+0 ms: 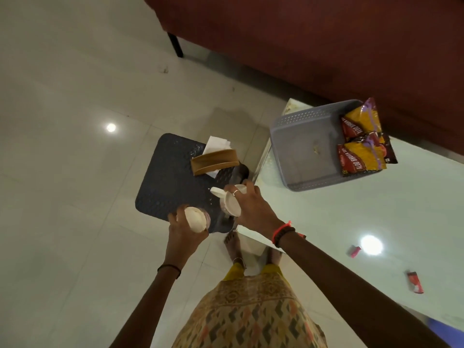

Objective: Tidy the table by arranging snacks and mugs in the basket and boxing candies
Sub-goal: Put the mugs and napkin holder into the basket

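Left hand (184, 232) grips a white mug (194, 219), tilted; which end faces up is unclear. Right hand (251, 209) grips a second white mug (231, 205), handle pointing left. Both are held over a dark perforated stool (160, 177), off the glass table's (351, 222) left edge. Grey basket (296, 126) sits at the table's far left corner, snack packets (361, 144) against its right wall. Pale tiled floor (75, 96); red sofa (326, 33) behind.

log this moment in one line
left hand grips mug | right hand grips second mug | basket holds snack packets

Patterned yellow dress (251, 315), wrist threads (282, 232), finger ring (235, 192)
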Demonstrator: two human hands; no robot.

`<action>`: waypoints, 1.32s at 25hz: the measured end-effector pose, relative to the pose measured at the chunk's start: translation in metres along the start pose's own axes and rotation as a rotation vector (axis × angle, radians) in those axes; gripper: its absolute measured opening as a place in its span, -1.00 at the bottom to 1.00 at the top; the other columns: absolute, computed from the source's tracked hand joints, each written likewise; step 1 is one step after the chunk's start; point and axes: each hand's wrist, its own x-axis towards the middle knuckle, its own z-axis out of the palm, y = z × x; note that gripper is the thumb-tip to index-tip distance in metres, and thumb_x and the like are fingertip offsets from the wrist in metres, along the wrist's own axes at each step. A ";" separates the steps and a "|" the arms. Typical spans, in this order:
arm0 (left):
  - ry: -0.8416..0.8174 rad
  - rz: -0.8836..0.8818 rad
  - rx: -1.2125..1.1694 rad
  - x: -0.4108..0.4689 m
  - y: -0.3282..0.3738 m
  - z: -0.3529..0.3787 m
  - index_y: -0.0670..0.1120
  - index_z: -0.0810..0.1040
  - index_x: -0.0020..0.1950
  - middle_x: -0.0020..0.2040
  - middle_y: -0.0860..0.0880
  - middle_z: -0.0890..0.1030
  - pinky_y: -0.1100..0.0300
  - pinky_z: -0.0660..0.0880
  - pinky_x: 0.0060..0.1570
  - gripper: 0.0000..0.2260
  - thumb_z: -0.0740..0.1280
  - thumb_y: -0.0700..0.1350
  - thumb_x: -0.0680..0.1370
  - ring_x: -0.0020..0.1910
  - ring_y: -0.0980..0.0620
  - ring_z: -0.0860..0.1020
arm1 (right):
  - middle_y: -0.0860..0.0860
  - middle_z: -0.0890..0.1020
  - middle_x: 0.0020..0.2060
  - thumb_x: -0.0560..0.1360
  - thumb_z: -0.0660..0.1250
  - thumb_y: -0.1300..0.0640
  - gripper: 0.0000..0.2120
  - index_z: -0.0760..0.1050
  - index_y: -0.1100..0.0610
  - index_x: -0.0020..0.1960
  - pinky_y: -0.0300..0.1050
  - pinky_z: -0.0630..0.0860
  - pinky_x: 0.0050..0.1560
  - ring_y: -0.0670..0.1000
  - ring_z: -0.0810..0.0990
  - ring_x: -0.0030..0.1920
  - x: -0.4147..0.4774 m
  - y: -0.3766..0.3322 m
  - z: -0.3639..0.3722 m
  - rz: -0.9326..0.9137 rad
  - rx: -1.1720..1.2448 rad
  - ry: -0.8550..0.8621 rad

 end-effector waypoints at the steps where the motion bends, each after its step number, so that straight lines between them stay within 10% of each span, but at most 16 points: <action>1: -0.020 0.021 -0.001 -0.001 0.008 0.001 -0.12 0.23 0.36 0.28 -0.21 0.33 0.02 0.56 0.02 -0.17 0.59 -0.04 0.23 0.19 -0.19 0.43 | 0.14 0.26 0.39 0.30 0.54 0.12 -0.20 0.22 -0.03 0.43 0.07 0.52 0.21 0.18 0.36 0.32 -0.010 0.014 -0.010 0.021 0.008 0.012; 13: -0.133 0.362 -0.098 0.047 0.190 0.034 -0.09 0.11 0.38 0.35 -0.14 0.28 0.15 0.34 0.19 -0.16 0.56 -0.05 0.28 0.32 -0.09 0.33 | 0.20 0.42 0.23 0.19 0.55 0.29 -0.21 0.35 0.04 0.35 0.15 0.46 0.23 0.24 0.40 0.26 -0.044 0.197 -0.127 0.187 0.019 0.289; 33: -0.292 0.562 0.193 0.196 0.331 0.117 -0.14 0.13 0.39 0.36 -0.21 0.26 -0.13 0.45 0.19 -0.18 0.54 -0.09 0.29 0.26 -0.27 0.40 | 0.25 0.33 0.39 0.48 0.33 0.09 -0.49 0.34 0.16 0.39 0.12 0.18 0.44 0.26 0.29 0.39 0.035 0.310 -0.118 -0.058 -0.345 0.022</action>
